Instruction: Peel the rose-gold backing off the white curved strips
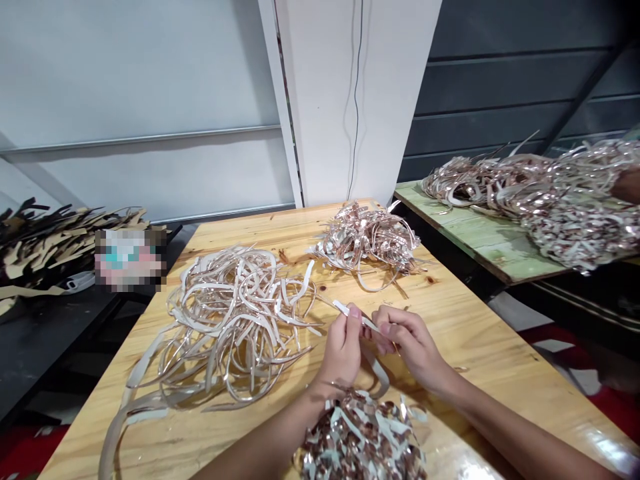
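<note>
Both hands meet over the middle of the wooden table, holding one narrow whitish strip [369,323] between them. My left hand [345,343] pinches it near its pale end, thumb on top. My right hand [407,337] grips it a little further right, fingers curled and partly hidden. A grey-white length of strip [377,377] loops down below the hands. To the left lies a large loose tangle of long white and rose-gold strips [235,320]. Close to my body, between the forearms, sits a bunch of short shiny rose-gold and white pieces [365,440].
A shiny rose-gold pile [370,237] lies at the back of the wooden table [500,380]. On the right, a green table [480,243] bears more shiny strips [545,193] and a person's hand [627,185]. Black and tan strips [65,243] lie on a dark table [50,333] at left.
</note>
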The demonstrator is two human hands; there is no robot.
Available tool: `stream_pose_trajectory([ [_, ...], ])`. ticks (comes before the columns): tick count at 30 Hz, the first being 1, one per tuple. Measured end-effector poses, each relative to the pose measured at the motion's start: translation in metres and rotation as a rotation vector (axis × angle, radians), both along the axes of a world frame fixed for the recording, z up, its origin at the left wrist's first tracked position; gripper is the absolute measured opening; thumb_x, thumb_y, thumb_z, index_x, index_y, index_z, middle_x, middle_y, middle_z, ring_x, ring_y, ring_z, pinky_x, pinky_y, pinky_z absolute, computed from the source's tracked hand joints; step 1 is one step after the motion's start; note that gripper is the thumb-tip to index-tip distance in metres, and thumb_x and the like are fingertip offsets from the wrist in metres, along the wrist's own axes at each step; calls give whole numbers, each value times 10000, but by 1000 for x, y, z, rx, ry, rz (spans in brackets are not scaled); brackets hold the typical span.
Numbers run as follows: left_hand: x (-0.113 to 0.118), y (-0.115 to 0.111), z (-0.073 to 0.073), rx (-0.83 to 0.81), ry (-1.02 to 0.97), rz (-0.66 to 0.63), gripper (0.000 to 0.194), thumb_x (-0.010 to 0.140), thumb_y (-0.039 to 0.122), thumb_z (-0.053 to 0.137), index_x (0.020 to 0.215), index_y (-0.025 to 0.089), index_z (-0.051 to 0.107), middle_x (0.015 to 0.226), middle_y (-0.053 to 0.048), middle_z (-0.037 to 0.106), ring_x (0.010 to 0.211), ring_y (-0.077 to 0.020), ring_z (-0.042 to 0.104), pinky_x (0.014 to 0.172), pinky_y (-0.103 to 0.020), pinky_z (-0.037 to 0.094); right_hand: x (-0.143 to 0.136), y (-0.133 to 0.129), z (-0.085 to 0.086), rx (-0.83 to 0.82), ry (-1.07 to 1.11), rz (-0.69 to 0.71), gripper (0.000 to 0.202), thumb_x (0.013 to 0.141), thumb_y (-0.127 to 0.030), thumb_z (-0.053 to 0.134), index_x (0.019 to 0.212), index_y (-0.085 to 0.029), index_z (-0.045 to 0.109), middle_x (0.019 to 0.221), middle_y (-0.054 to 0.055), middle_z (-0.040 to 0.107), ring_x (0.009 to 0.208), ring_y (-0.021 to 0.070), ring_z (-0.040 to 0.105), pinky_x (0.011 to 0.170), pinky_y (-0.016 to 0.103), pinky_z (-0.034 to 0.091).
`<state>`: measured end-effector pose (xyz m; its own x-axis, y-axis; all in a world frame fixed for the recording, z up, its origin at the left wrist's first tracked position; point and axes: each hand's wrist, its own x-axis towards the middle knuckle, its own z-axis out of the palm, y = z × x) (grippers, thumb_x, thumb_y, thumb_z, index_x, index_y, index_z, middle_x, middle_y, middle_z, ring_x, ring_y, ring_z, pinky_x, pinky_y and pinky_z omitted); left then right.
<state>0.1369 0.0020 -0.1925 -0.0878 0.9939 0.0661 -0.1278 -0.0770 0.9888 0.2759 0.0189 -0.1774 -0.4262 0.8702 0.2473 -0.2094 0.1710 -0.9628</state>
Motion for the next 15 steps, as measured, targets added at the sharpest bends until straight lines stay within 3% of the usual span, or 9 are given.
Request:
stream_pose_trajectory([
  [6,1,1,8,-44,-92,32,617,865,788,550,672,204,510,576,43,472,537,-119,408,543,-235,414,1,1,-3,24,6,16,298,954,-203,504,657,-217,491,610,-25,499,586,158,450,604,300,346],
  [12,-1,2,3,-41,-100,35,540,951,685,537,873,170,679,717,-4,612,641,-142,540,640,-241,478,1,2,-5,11,68,62,328,965,-244,526,639,-220,500,599,-21,500,580,169,467,607,318,331],
  [15,-2,3,2,-9,-94,46,530,963,661,538,867,161,688,794,-31,652,726,-165,594,723,-265,505,0,1,-4,-28,135,70,325,959,-271,529,638,-226,503,594,-19,484,593,186,488,623,331,334],
])
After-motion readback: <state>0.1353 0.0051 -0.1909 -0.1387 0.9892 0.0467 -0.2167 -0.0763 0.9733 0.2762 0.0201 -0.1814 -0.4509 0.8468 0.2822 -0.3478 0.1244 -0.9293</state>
